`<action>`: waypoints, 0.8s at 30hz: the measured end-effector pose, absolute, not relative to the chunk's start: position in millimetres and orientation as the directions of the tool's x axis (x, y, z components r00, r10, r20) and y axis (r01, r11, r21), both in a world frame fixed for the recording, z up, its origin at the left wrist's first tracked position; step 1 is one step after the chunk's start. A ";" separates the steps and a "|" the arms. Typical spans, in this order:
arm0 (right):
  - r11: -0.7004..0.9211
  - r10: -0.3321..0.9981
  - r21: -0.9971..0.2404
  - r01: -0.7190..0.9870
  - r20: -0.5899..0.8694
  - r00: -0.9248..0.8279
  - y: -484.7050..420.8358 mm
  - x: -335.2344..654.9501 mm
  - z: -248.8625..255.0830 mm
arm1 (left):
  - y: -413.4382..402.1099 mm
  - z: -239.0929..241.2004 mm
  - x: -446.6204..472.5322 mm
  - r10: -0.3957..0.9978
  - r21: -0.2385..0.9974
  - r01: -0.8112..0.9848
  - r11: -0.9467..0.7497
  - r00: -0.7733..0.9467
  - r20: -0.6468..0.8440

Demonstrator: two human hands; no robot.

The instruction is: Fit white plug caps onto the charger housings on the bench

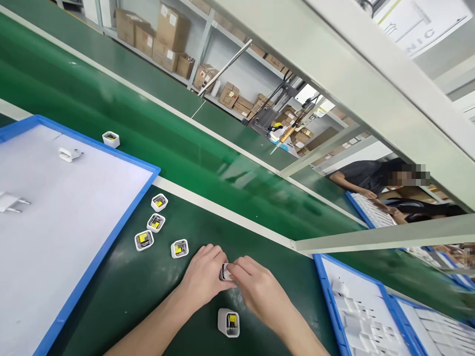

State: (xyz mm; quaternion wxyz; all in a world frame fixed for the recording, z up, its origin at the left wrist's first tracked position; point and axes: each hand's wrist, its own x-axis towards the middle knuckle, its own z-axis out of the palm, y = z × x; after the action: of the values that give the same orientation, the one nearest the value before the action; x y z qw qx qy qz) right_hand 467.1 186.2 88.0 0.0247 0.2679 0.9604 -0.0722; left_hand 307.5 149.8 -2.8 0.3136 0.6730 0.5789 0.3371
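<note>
A: On the green table (122, 296), what do the hands do?
B: The left hand (203, 277) and right hand (260, 291) pinch one small charger shell (225, 272) between the fingers; I think a fitting step. Next needs careful alignment.
A: And nearby?
B: Another open shell (228, 322) lies just below.

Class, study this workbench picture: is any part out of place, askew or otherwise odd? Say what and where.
One open charger shell sits alone on the green belt beyond the blue tray, apart from the cluster of four shells near the hands. Two plug parts lie loose and askew on the tray. Nothing looks spilled or damaged.
</note>
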 end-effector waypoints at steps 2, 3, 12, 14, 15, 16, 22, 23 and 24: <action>0.842 0.512 -0.147 0.518 -0.083 -0.855 186.4 468.3 87.9 | 149.8 -3.1 307.7 0.991 0.814 0.567 -0.127 0.100 0.086; 0.839 0.513 -0.159 0.520 -0.082 -0.854 186.7 468.8 88.2 | 150.0 -3.1 307.9 0.992 0.815 0.566 -0.124 0.101 0.081; 0.821 0.514 -0.241 0.518 -0.083 -0.854 189.4 466.3 90.9 | 153.1 3.7 307.1 0.992 0.815 0.577 -0.060 0.125 -0.016; 0.828 0.508 -0.232 0.510 -0.074 -0.858 188.6 464.1 90.6 | 152.8 2.9 307.5 0.991 0.809 0.582 -0.077 0.133 -0.001; 0.834 0.504 -0.220 0.505 -0.068 -0.861 188.0 462.9 90.3 | 152.6 1.9 307.7 0.990 0.806 0.585 -0.092 0.138 0.012; 0.840 0.499 -0.208 0.501 -0.062 -0.864 187.3 461.7 89.8 | 152.2 0.7 308.0 0.989 0.802 0.588 -0.106 0.142 0.026; 0.853 0.505 -0.166 0.495 0.018 -0.863 182.7 458.8 81.6 | 149.7 -5.9 308.6 0.988 0.793 0.591 -0.146 0.129 0.085; 0.852 0.508 -0.164 0.497 0.034 -0.861 181.8 459.4 79.4 | 149.7 -6.3 308.5 0.987 0.794 0.589 -0.151 0.129 0.092; 0.852 0.510 -0.163 0.497 0.049 -0.859 180.8 460.1 77.0 | 149.9 -6.4 308.4 0.987 0.795 0.587 -0.154 0.131 0.094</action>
State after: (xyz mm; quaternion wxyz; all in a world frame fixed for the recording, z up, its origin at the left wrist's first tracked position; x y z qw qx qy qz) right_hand 460.1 180.8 77.0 -0.0453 0.2619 0.9613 -0.0724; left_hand 308.4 149.9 -6.4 0.3071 0.6863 0.5734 0.3254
